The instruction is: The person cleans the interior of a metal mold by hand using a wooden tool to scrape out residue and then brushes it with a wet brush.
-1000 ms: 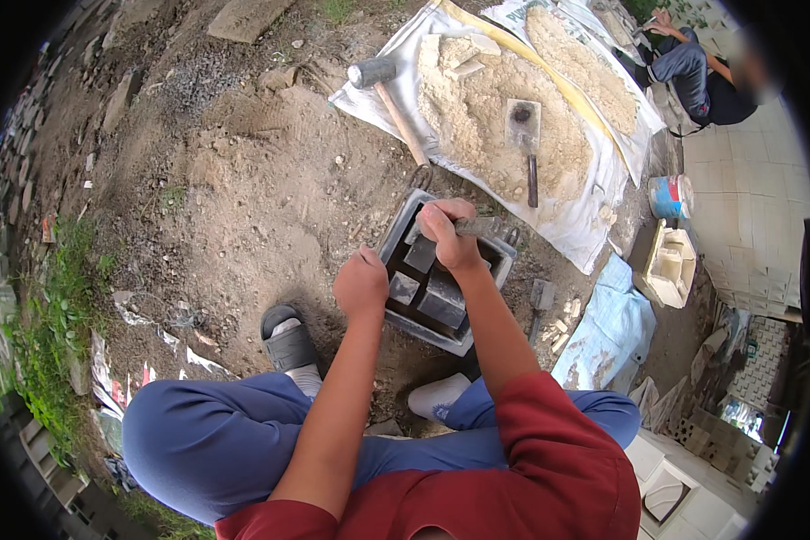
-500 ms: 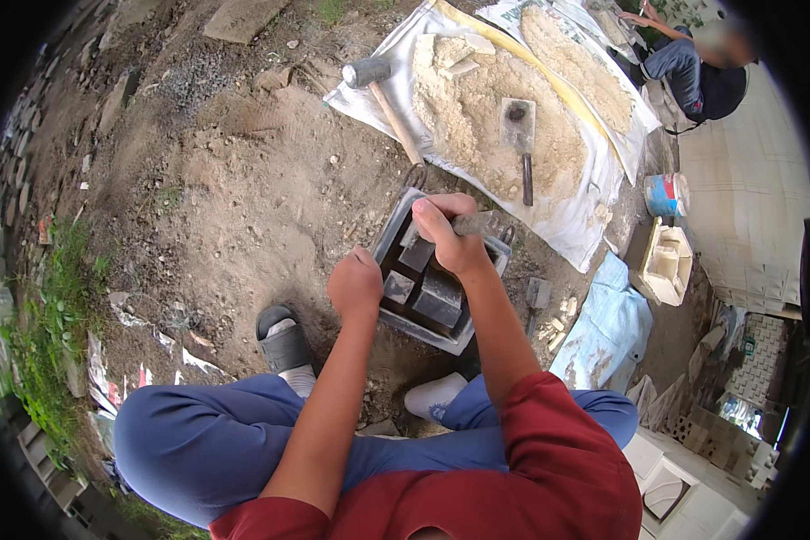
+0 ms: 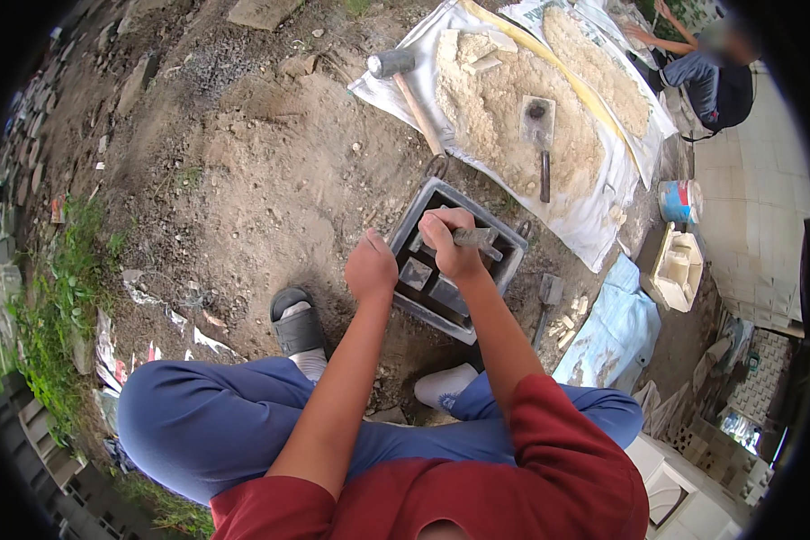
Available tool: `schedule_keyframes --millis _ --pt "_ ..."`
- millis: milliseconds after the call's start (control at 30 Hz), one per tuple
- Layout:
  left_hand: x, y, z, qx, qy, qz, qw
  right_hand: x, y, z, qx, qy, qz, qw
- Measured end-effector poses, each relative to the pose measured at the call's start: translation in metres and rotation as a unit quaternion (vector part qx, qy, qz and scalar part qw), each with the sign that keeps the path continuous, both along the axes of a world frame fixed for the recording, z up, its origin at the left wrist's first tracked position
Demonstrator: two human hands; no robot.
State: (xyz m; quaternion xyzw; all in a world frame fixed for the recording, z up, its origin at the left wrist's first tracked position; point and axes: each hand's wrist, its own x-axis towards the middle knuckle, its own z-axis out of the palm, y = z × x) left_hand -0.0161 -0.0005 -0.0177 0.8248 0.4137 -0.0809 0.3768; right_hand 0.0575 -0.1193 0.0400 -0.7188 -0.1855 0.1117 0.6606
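Note:
A grey box-shaped mould [image 3: 514, 268] with square blocks [image 3: 415, 273] standing inside it sits on the dirt in front of me. My right hand [image 3: 452, 245] is closed around a short, flat, greyish tool [image 3: 477, 238] and is over the mould's inside. The tool's exact kind is hard to make out, and the hand and forearm hide some of the blocks. Against the mould's left side my left hand [image 3: 372, 265] is curled into a fist, thumb up. Its fingertips are turned away, so anything in them is hidden.
Beyond the mould, a white sheet [image 3: 578, 236] bears pale powder, with a trowel [image 3: 538, 135] on it and a mallet [image 3: 414, 99] at its edge. On the right are a small trowel [image 3: 550, 292], blue cloth [image 3: 609, 328], cast block [image 3: 677, 267] and bucket [image 3: 679, 200]. Another person [image 3: 706, 76] crouches far right.
My right hand, with the tool, has come nearer to me, from the mould's far rim to over its inside. The left fist stays by the left side. The whole view has shifted slightly.

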Motion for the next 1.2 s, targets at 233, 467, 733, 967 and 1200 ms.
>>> schedule_keyframes --millis 233,467,733,967,1200 --pt "0.0 0.003 -0.001 -0.001 -0.007 -0.004 1.0 -0.007 0.004 0.042 0.043 0.051 0.03 0.997" --pt "-0.006 0.009 -0.004 -0.004 0.01 0.014 1.0 -0.014 0.017 0.046 0.02 0.035 0.027 0.999" --pt "-0.013 0.006 -0.035 -0.051 -0.104 0.09 0.989 -0.007 0.017 0.019 -0.001 0.055 0.02 0.998" --pt "-0.01 0.006 -0.052 -0.055 -0.131 0.118 0.983 -0.029 0.017 0.01 0.017 -0.01 0.017 1.0" --pt "-0.014 0.003 -0.061 -0.238 -0.303 0.262 0.885 -0.039 0.016 0.03 0.03 0.022 0.03 0.999"
